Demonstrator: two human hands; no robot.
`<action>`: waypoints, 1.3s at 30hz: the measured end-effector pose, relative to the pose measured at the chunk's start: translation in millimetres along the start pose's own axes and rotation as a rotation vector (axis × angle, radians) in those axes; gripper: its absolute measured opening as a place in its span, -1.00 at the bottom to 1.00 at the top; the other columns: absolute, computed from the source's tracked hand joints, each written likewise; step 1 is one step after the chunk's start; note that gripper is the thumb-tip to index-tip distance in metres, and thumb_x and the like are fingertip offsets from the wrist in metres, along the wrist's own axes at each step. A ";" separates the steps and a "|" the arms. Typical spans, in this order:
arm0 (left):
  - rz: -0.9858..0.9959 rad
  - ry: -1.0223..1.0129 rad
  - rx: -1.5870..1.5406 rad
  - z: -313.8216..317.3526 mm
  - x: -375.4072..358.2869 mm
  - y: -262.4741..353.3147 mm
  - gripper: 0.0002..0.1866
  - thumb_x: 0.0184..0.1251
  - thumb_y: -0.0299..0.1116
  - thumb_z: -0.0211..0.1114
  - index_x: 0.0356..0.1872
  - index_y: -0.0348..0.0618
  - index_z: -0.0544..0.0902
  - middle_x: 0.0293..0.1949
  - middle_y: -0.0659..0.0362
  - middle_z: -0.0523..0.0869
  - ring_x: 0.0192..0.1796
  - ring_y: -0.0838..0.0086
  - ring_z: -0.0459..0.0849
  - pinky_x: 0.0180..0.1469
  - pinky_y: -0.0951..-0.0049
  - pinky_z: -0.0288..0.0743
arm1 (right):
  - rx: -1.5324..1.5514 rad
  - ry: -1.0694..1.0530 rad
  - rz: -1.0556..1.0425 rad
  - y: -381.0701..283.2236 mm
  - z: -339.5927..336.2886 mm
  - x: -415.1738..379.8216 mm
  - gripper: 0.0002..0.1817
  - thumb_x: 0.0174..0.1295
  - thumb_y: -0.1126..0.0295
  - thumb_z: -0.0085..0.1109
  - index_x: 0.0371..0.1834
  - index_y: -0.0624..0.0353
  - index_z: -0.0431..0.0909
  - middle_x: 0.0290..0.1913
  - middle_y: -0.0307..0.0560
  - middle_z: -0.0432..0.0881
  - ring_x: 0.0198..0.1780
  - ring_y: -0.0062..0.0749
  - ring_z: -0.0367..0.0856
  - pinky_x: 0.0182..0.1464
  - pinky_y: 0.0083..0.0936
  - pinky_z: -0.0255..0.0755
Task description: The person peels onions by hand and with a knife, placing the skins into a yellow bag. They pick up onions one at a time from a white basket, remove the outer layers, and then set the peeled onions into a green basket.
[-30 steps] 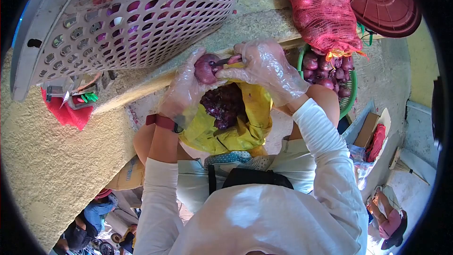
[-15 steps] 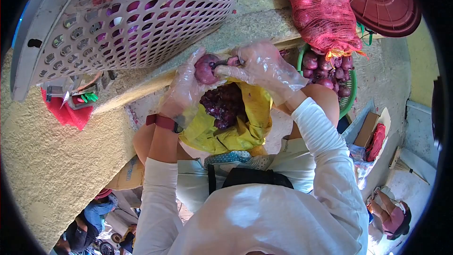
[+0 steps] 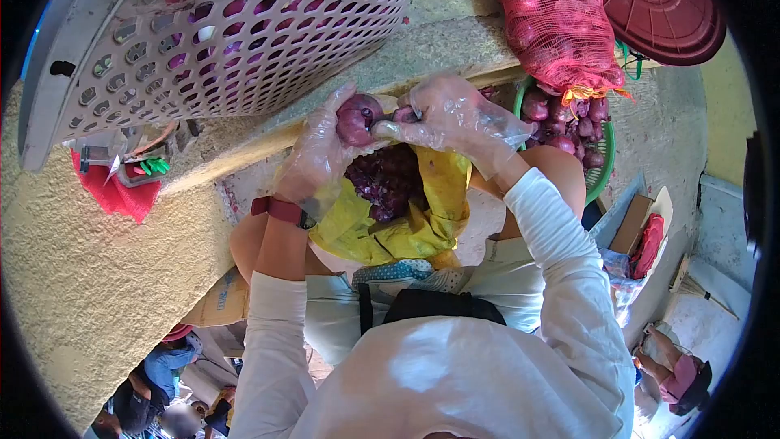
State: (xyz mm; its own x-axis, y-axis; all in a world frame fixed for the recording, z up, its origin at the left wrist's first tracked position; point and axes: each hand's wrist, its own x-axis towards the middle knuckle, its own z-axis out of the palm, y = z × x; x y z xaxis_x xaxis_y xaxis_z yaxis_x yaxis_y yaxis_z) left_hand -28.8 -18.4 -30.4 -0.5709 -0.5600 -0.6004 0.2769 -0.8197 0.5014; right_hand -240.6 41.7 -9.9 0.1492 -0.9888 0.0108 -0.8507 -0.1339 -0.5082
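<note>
Both of my hands wear clear plastic gloves. My left hand (image 3: 315,142) is closed round a red onion (image 3: 355,120), holding it above an open yellow sack (image 3: 445,211). Just right of the onion, my right hand (image 3: 455,114) pinches a small dark piece (image 3: 406,115) between thumb and fingers; I cannot tell what it is. The thumb tip points toward the onion's end, with a narrow gap between them. Dark purple onion skins (image 3: 386,183) fill the mouth of the sack between my knees.
A pale perforated crate (image 3: 244,41) of onions leans over the concrete ledge (image 3: 447,45) at upper left. A red mesh sack of onions (image 3: 556,24) lies beside a dark red lid (image 3: 662,4). At right stands a green basket (image 3: 603,171) of onions. People are in the lower corners.
My right thumb and fingers have drawn slightly right, away from the onion, with the dark piece between them. The left hand keeps its hold in nearly the same place.
</note>
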 end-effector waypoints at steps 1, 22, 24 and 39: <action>0.027 0.078 0.037 3.5 -1.7 0.4 -0.68 0.59 -0.13 0.25 0.01 -0.21 0.66 -0.10 0.08 0.77 -0.04 0.32 0.77 0.10 0.19 0.73 | 0.000 0.000 0.000 -0.2 -0.1 -0.6 -0.29 0.07 -0.48 0.28 -0.55 0.03 0.79 -0.54 0.09 0.67 -0.42 0.06 0.68 -0.28 -0.07 0.55; 0.064 0.115 -0.084 4.0 2.8 1.9 -0.65 0.60 -0.12 0.23 0.01 -0.27 0.61 -0.12 0.06 0.73 -0.10 0.26 0.77 -0.16 0.28 0.73 | -0.010 0.050 -0.099 -4.7 -11.2 0.8 -0.30 -0.01 -0.38 0.43 -0.27 0.11 0.74 -0.40 0.07 0.73 -0.27 0.01 0.75 -0.16 -0.14 0.58; 0.040 0.029 -0.069 -0.5 5.8 -0.6 -0.63 0.61 -0.09 0.21 -0.01 -0.27 0.63 -0.16 0.05 0.74 -0.11 0.26 0.78 -0.20 0.31 0.71 | -0.026 0.045 -0.080 -3.7 -7.7 1.9 -0.29 -0.01 -0.39 0.43 -0.26 0.12 0.73 -0.38 0.08 0.74 -0.26 0.02 0.75 -0.15 -0.13 0.58; -0.020 0.106 -0.065 -5.3 7.9 -5.8 -0.66 0.58 -0.07 0.24 -0.04 -0.17 0.69 -0.16 0.08 0.79 -0.16 0.30 0.75 -0.06 0.21 0.68 | 0.073 0.005 -0.033 -4.1 5.3 -0.5 -0.32 0.16 -0.40 0.28 -0.40 0.09 0.81 -0.47 0.10 0.71 -0.35 0.05 0.72 -0.27 -0.09 0.57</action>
State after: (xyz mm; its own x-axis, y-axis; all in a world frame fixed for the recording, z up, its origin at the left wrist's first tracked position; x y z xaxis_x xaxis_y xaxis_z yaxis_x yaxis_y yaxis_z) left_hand -30.8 -18.7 -41.4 -0.4927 -0.5501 -0.6742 0.3174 -0.8350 0.4494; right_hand -234.5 43.1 -12.4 0.1742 -0.9842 0.0327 -0.8064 -0.1616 -0.5688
